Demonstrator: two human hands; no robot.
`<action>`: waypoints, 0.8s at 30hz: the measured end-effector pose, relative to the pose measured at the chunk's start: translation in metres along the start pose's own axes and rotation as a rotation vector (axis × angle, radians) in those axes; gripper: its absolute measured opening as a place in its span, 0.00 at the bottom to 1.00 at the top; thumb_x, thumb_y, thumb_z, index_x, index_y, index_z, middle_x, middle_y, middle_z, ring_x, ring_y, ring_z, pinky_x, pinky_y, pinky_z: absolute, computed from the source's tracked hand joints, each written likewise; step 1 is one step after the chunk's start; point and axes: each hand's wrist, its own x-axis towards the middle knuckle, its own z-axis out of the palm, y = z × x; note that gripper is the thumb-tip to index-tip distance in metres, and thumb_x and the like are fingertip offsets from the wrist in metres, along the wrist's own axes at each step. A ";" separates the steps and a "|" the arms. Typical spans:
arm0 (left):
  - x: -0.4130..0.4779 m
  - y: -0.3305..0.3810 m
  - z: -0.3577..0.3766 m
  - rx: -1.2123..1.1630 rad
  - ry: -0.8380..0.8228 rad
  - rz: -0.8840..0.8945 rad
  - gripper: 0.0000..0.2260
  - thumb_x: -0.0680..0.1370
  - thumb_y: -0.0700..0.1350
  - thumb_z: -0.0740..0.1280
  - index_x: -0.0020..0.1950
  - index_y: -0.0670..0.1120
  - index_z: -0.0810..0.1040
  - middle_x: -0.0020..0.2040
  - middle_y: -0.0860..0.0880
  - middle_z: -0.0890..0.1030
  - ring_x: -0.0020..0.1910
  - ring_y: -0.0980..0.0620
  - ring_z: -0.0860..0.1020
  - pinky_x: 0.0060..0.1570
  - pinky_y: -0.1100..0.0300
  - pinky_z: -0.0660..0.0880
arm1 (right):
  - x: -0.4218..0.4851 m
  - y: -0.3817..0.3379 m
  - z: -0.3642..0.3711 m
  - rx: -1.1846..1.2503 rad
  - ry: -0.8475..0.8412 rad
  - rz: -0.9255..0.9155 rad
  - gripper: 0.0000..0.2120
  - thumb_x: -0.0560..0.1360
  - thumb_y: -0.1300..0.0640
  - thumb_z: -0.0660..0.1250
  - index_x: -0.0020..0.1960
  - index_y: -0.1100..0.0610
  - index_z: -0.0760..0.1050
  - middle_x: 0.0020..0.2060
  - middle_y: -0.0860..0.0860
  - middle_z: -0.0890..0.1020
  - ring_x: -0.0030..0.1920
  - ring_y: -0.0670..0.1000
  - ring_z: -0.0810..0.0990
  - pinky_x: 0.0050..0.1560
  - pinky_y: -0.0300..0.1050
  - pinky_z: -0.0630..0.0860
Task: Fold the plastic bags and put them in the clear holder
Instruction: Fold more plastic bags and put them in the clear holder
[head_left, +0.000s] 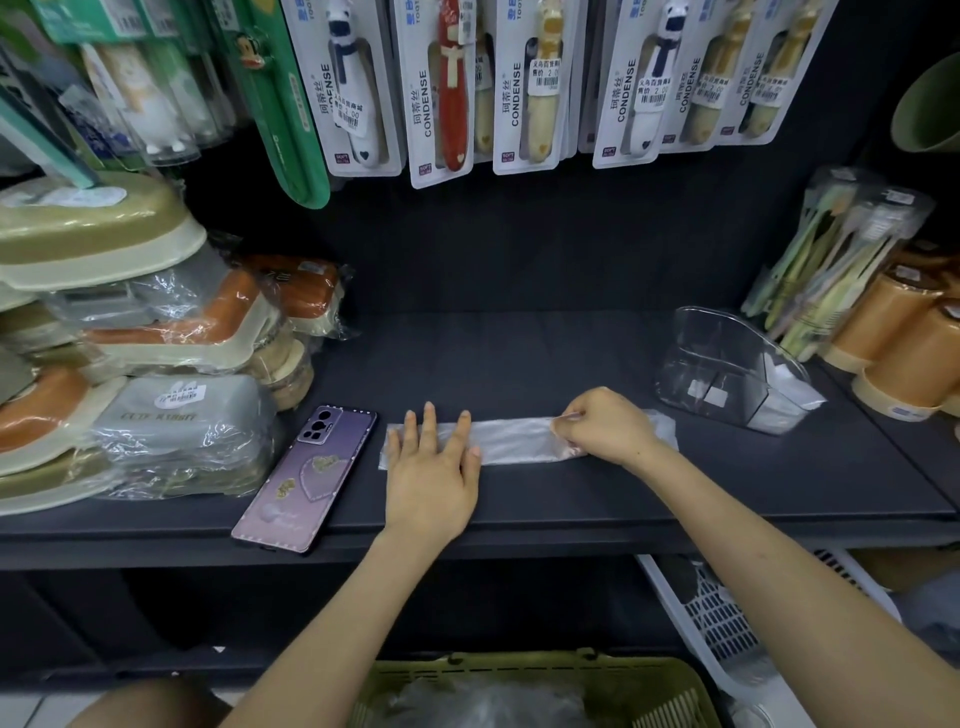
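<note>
A translucent plastic bag (514, 440), folded into a long narrow strip, lies flat on the dark shelf (571, 358). My left hand (434, 470) presses its left end down with straight, spread fingers. My right hand (605, 428) pinches the strip near its right end with curled fingers; a short bit of bag sticks out past it. The clear holder (727, 358) stands to the right, behind my right hand, with folded bags (779, 400) in its front corner.
A purple phone (306, 478) lies left of the bag. Stacked wrapped soap dishes (156, 364) fill the left side. Orange cups (904, 338) and toothbrush packs (831, 260) stand at right. Toothbrush cards (447, 88) hang above. A green basket (535, 686) sits below.
</note>
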 end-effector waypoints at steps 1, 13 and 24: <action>0.000 0.000 -0.001 0.007 -0.003 -0.004 0.23 0.84 0.55 0.45 0.79 0.55 0.49 0.79 0.41 0.47 0.78 0.41 0.44 0.75 0.49 0.38 | 0.001 0.000 0.000 -0.002 -0.005 0.000 0.11 0.71 0.54 0.64 0.31 0.57 0.73 0.28 0.52 0.74 0.32 0.52 0.73 0.34 0.44 0.66; -0.001 0.003 -0.004 0.010 -0.041 -0.018 0.24 0.82 0.58 0.47 0.78 0.58 0.47 0.79 0.42 0.45 0.78 0.42 0.42 0.75 0.47 0.38 | -0.037 -0.018 0.050 -0.498 0.332 -0.625 0.22 0.77 0.49 0.52 0.62 0.54 0.79 0.62 0.55 0.79 0.62 0.57 0.77 0.66 0.62 0.67; 0.000 0.002 -0.003 0.030 -0.042 -0.016 0.25 0.82 0.59 0.46 0.79 0.59 0.46 0.79 0.42 0.44 0.78 0.42 0.41 0.75 0.47 0.38 | -0.039 0.060 0.006 -0.571 0.081 -0.100 0.33 0.75 0.37 0.28 0.78 0.42 0.46 0.78 0.47 0.50 0.78 0.49 0.45 0.75 0.58 0.35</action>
